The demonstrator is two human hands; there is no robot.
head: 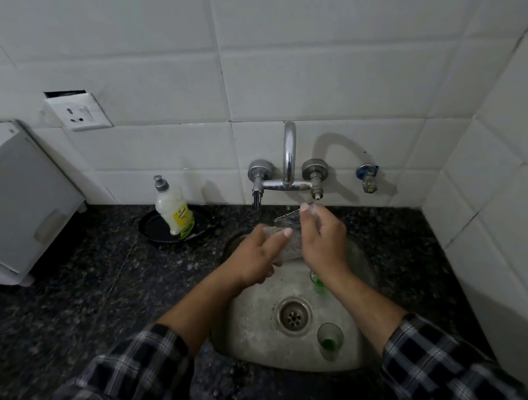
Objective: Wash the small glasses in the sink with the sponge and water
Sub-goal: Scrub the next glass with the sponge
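Hands working together over the far half of a round steel sink [258,323], set in a dark speckled desk [72,299]. The left hand [258,258] curls around a pale grey pad, probably the sponge [288,246], with the thumb laid across it. The right hand [323,242] pinches a clear held glass [287,220] at its far end with the fingertips, though blur hides the detail. This glass lies tilted, its long axis running from the sponge at near left towards far right, close to the wall tap [289,155]. Two more small glasses with green bases stand in the basin, near and right of the hands. The second glass [318,286] is partly hidden under the right wrist, and the third glass [330,338] stands just right of the drain [293,316]. The right hand is nearer both, so the next pick-up likely falls to it.
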